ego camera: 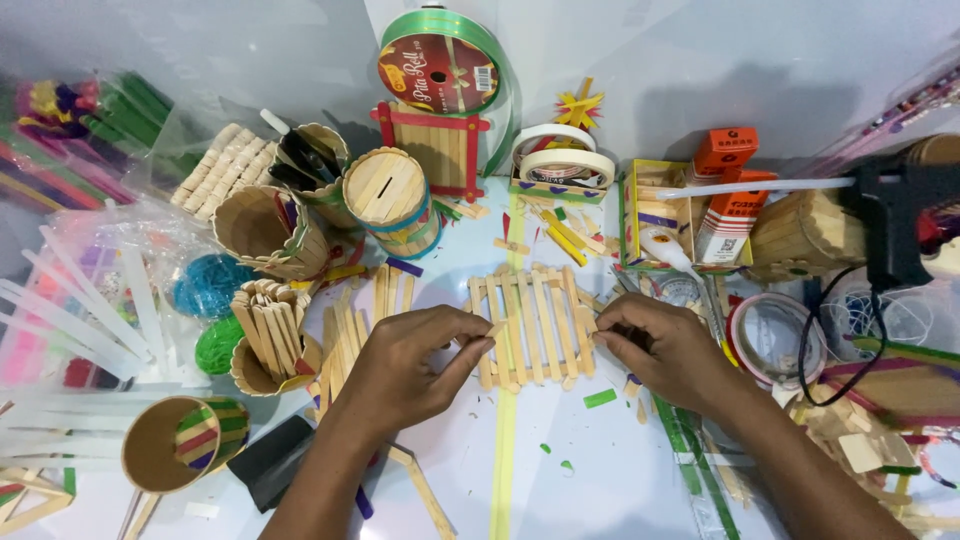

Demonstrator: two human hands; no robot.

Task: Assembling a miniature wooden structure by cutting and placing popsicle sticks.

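Two orange-and-white boxes stood upper right; a ribbon roll with a round red label leaned against the back wall.

View count: one; I have the head camera only, so no shared area.
Position: worn on the head, above the craft table.
Facing: steeply down and forward, toward the wall behind the table.
Nearness: close; I see both forearms entering from the bottom edge.
Centre of frame: stick panel.
Upper edge: ribbon roll.
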